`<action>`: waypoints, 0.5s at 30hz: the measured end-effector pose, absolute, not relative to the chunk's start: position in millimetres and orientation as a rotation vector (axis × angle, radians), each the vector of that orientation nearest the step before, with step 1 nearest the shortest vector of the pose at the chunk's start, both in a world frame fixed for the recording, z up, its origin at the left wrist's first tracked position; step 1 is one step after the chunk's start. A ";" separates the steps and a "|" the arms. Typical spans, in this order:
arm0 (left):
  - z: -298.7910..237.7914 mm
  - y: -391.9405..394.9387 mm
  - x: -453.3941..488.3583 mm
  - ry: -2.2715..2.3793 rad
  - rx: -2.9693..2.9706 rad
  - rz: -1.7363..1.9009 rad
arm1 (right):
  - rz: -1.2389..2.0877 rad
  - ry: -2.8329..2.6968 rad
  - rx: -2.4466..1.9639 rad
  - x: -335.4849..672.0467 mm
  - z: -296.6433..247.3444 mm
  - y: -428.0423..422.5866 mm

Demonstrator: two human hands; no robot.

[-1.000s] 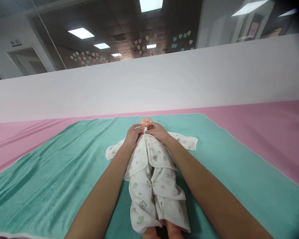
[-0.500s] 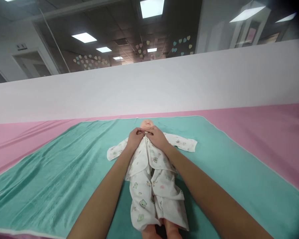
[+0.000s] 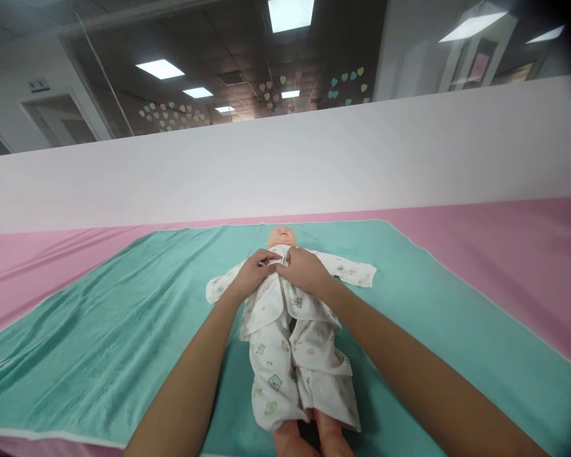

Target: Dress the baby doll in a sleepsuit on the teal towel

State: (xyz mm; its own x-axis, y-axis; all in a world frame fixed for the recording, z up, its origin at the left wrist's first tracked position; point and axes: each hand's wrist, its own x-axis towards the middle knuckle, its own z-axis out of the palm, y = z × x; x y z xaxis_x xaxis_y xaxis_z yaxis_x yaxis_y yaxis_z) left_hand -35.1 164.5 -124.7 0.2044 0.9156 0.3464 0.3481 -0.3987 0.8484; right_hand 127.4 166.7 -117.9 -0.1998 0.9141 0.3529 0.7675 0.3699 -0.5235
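A baby doll (image 3: 282, 236) lies on its back, its head away from me and its bare legs toward me. It wears a white printed jacket (image 3: 266, 311) with both sleeves spread out, and matching white trousers (image 3: 272, 374). At the upper chest my left hand (image 3: 255, 271) is closed on the jacket's front edge. My right hand (image 3: 304, 270) pinches the same front opening from the other side, the fingertips of both hands nearly meeting. Whatever fastener lies between the fingers is hidden. Below the hands the jacket's two front edges part toward the hem.
A green blanket (image 3: 137, 330) with a pale edge and some wrinkles lies under the doll. Around it shows a pink surface (image 3: 514, 254). Beyond stands a low white wall (image 3: 285, 171) with glass (image 3: 228, 57) above it, dotted with heart stickers.
Both hands have moved slightly down the jacket front, from the collar to the upper chest. The doll's chin and the collar now show above them.
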 end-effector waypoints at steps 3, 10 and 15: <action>-122.0 161.8 -31.7 1.149 1.899 1.143 | 0.470 -2.075 -1.370 134.0 -112.5 174.3; -123.0 161.9 -21.6 1.231 1.837 1.200 | 0.711 -2.125 -1.214 146.0 -113.0 180.3; -130.3 166.0 -22.8 1.087 1.519 1.274 | 0.224 -1.987 -1.437 127.2 -122.7 179.4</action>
